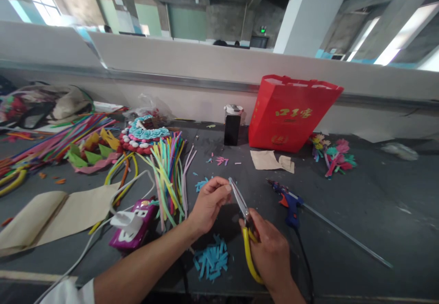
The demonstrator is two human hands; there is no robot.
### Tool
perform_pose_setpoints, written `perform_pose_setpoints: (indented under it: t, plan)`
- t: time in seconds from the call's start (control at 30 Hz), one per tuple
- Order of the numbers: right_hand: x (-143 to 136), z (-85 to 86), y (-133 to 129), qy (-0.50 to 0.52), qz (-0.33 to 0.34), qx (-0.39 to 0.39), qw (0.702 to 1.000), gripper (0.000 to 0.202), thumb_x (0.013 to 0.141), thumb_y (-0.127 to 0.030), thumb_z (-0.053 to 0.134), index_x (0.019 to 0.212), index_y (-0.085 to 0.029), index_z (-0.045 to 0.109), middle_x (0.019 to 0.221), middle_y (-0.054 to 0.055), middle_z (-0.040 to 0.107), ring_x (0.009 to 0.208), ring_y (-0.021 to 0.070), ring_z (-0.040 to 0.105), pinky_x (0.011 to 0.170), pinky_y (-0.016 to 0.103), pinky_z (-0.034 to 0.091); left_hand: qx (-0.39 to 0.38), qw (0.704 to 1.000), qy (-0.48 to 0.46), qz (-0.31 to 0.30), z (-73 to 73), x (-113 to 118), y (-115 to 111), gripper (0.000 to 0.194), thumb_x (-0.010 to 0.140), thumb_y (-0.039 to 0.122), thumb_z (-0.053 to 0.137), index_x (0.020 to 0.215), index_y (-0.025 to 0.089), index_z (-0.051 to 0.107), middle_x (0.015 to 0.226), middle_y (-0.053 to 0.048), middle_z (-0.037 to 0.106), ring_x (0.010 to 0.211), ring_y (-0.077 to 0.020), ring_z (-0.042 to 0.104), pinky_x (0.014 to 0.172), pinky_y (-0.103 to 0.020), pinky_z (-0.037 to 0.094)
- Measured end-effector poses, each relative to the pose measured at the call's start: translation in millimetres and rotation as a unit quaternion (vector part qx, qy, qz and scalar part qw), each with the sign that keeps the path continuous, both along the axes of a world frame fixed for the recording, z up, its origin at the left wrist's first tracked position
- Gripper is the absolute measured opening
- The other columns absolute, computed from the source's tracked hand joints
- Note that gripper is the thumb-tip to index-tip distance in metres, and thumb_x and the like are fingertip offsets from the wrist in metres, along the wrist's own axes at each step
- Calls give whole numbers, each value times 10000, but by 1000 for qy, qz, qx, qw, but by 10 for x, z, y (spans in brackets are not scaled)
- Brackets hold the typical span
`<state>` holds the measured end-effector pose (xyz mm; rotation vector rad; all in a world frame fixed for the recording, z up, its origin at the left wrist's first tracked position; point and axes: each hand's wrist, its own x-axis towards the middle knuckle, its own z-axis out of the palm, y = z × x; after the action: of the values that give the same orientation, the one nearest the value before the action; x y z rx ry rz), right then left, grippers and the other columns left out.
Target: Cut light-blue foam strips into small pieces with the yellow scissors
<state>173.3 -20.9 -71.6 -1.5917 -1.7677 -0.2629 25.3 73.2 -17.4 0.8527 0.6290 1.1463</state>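
My right hand (269, 251) is wrapped round the yellow handles of a pair of scissors (242, 200), whose blades point up and away. Close by the blade tips, my left hand (211, 203) pinches with thumb and forefinger; what it holds is too small to make out. Below the hands lies a pile of short blue cut strips (211, 259) on the dark table. A smaller heap of blue pieces (203, 184) lies just beyond my left hand, and a few pink pieces (221, 160) are farther back.
At right lies a blue glue gun (291, 208) with a long clear stick. A red bag (295, 114), a dark bottle (232, 128) and paper flowers (338, 155) stand or lie behind. Colourful strips (169, 176), a purple tissue pack (135, 224) and brown paper (78, 210) are at left.
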Motion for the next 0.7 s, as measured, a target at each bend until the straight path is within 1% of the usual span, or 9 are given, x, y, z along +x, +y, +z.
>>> perform_pose_setpoints:
  t: [0.13,0.3,0.4,0.57,0.7]
  plan:
    - [-25,-4,-9,16,-10,-19,1000,337,961,-421,467,1116,-169,629,857,61,729,722,175,687,661,253,498,-11,1000,-6,3,9,0,4,139,713,249,752,720,172,636,604,41,533,552,-81,483,573,-221,384]
    - [-46,35,-6,23,-40,-5,999,361,925,-477,520,1078,-170,633,842,69,710,717,188,672,651,268,487,-8,1000,-24,12,1,4,19,136,740,249,731,721,174,619,569,50,495,542,-80,459,577,-224,383]
    - [-38,53,0,20,-39,-10,999,354,928,-474,511,1074,-176,633,815,60,698,703,185,659,647,270,478,-13,1000,-21,14,-9,6,28,147,730,252,738,710,173,616,567,50,494,538,-78,455,576,-222,384]
    - [-27,72,10,-2,-28,-14,999,360,950,-456,458,1065,-175,651,735,47,672,673,178,643,597,262,446,-25,1000,-14,4,-28,1,25,143,720,256,746,718,170,631,625,33,548,549,-78,488,575,-218,398]
    - [-12,53,9,-7,-25,-5,1000,336,950,-424,473,1067,-169,658,723,41,674,662,168,641,589,251,439,-18,1000,-5,4,-34,-6,28,145,721,260,750,711,166,640,624,34,547,551,-74,483,580,-215,397]
